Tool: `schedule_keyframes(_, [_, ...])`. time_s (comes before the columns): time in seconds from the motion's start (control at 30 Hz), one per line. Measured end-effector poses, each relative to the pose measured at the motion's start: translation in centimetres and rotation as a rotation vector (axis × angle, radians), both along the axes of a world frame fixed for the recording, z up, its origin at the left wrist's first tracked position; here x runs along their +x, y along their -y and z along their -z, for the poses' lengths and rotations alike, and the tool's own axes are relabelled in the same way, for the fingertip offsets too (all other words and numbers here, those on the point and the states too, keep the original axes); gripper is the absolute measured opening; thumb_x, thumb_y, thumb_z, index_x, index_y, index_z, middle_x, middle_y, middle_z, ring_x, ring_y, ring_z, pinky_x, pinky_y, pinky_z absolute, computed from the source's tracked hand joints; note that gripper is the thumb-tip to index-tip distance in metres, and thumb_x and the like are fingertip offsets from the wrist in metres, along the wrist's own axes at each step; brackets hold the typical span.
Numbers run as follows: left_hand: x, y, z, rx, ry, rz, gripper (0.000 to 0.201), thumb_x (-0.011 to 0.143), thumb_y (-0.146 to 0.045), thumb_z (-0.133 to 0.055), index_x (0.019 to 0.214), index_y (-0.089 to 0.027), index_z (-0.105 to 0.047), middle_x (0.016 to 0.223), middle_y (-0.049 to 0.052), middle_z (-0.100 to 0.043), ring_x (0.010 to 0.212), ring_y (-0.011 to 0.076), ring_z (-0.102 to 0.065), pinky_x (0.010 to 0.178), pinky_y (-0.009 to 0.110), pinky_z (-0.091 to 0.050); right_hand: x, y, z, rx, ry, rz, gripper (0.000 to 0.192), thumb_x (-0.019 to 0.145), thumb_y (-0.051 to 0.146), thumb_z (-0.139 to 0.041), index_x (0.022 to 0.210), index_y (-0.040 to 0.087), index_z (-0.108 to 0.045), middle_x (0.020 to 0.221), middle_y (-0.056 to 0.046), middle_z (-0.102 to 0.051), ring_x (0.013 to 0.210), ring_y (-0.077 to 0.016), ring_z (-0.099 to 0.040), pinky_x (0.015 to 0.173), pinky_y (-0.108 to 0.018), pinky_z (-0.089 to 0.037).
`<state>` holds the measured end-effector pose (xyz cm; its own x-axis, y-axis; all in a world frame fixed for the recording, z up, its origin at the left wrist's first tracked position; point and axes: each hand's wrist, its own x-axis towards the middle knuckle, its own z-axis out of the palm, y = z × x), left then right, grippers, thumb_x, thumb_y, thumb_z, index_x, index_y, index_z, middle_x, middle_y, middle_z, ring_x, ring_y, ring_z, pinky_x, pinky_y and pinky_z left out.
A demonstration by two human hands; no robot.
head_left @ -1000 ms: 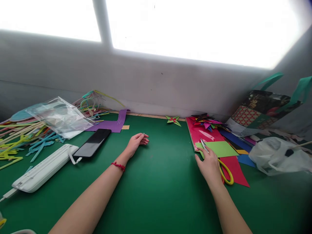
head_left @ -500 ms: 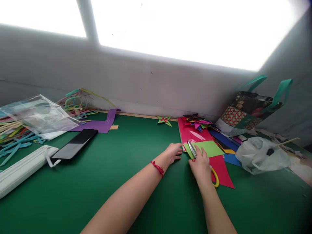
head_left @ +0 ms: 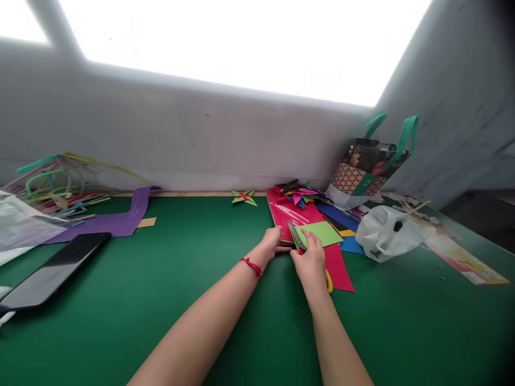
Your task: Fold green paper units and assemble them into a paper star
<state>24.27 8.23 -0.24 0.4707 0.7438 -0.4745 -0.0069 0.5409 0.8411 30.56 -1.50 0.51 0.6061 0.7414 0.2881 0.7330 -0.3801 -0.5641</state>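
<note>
My right hand (head_left: 310, 262) grips yellow-handled scissors (head_left: 298, 238), the blades pointing away over a light green paper sheet (head_left: 322, 232). That sheet lies on a glossy pink-red packet of paper (head_left: 289, 214) and a red sheet (head_left: 340, 271). My left hand (head_left: 272, 241), with a red cord on the wrist, rests its fingers on the near left corner of the pink packet, beside the scissor blades. A green table mat (head_left: 193, 279) lies under everything.
A folded green-red paper star (head_left: 243, 197) lies by the wall. Folded coloured pieces (head_left: 300, 193), blue sheets (head_left: 341, 217), a patterned bag (head_left: 368, 169) and a white plastic bag (head_left: 384, 233) sit to the right. A phone (head_left: 52, 271), purple paper (head_left: 112, 222) and coloured strips (head_left: 60, 182) are on the left.
My left hand moved from the middle of the mat rightward to the pink packet's corner. The view swung right, and my right hand kept the scissors on the green sheet.
</note>
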Motion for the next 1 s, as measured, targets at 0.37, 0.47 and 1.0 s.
schedule_keyframes(0.37, [0.7,-0.3,0.2,0.248,-0.048,-0.059,0.029,0.081,-0.018,-0.046,0.109,-0.012,-0.047,0.061,0.003,-0.06,0.046,0.0149,-0.059,0.052,0.028,-0.05,0.7,0.3,-0.3,-0.113,0.011,0.056,0.055,0.071,0.016,-0.046,0.125,0.025,-0.041,0.097,-0.005,-0.063,0.088,-0.0227,-0.057,0.071,-0.031,-0.04])
schedule_keyframes(0.47, [0.3,-0.5,-0.9,0.313,-0.03,-0.068,0.03,0.077,-0.014,-0.044,0.107,-0.013,-0.049,0.056,0.002,-0.06,0.044,0.0165,-0.06,0.051,0.029,-0.051,1.1,0.4,-0.3,-0.093,0.051,0.1,0.053,0.072,0.015,-0.044,0.124,0.024,-0.042,0.094,-0.005,-0.063,0.086,-0.0218,-0.057,0.071,-0.03,-0.039])
schedule_keyframes(1.0, [-3.6,0.4,-9.8,0.624,-0.081,-0.148,0.029,0.067,-0.011,-0.045,0.088,-0.016,-0.064,0.059,0.003,-0.061,0.041,0.0169,-0.057,0.047,0.029,-0.048,2.1,0.8,0.1,-0.141,0.056,0.135,0.051,0.074,0.019,-0.043,0.124,0.026,-0.041,0.08,-0.004,-0.063,0.076,-0.0225,-0.058,0.064,-0.03,-0.038])
